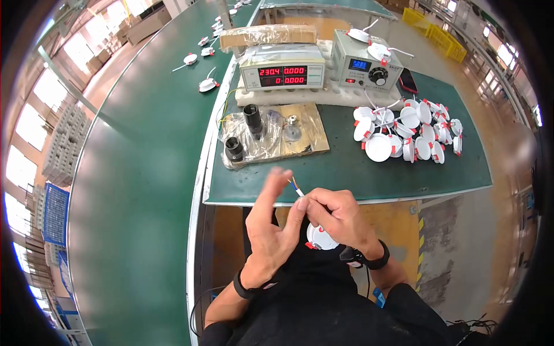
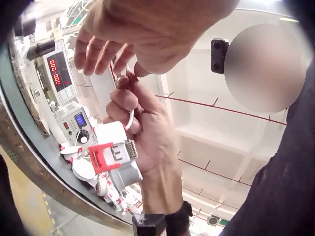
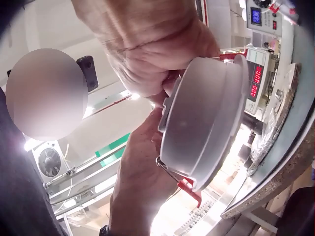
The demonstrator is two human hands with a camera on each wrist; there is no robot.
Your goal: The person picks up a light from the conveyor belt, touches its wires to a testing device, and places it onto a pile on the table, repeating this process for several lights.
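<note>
My right hand [image 1: 337, 216] pinches the white cable [image 1: 299, 192] of a downlight between thumb and fingers. Brown and blue wire ends [image 1: 294, 184] stick out past the fingertips. The round white downlight [image 1: 322, 237] hangs below that hand; its grey-white body [image 3: 197, 118] with red-sleeved spring clips [image 2: 102, 158] fills much of both wrist views. My left hand [image 1: 268, 230] is beside the wire ends, its fingers extended and blurred, its thumb close to the right thumb. In the left wrist view the left hand [image 2: 147, 37] has its fingers spread loosely over the cable end.
Ahead on the green bench is a plastic-wrapped board [image 1: 277, 135] with black cylindrical sockets [image 1: 253, 118]. Behind it stand a power meter [image 1: 283, 72] with red digits and a grey supply box [image 1: 366, 63]. Many downlights [image 1: 410, 130] are heaped at right; several more [image 1: 208, 85] lie on the left bench.
</note>
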